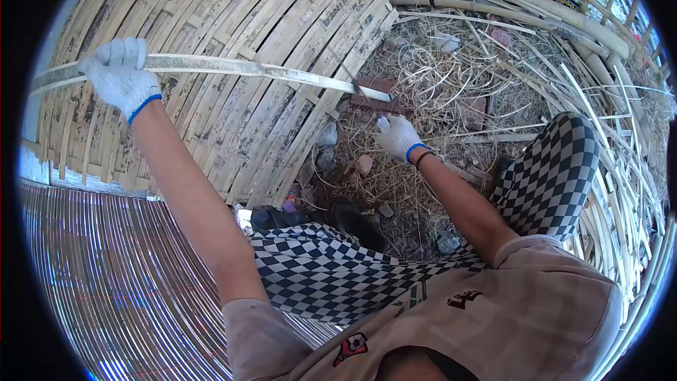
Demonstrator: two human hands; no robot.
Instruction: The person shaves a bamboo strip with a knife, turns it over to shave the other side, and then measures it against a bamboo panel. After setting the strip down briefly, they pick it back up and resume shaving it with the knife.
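Observation:
My left hand (121, 77), in a white knitted glove with a blue cuff, is closed around a long split bamboo strip (240, 69). The strip runs from the left edge across a woven bamboo panel (233, 10) to a pale tip over some bricks. Just below that tip is my right hand (399, 138), gloved the same way, with its fingers curled in. I cannot tell what the right hand holds. Reddish bricks (377, 104) lie on the ground close to its fingertips.
Bamboo shavings (437, 81) litter the ground ahead. Thick bamboo poles (564, 14) lie at the back right, and split strips (613, 240) are piled along the right. Shiny ribbed sheeting (120, 268) spreads at lower left. My checkered trouser legs (317, 268) frame the work spot.

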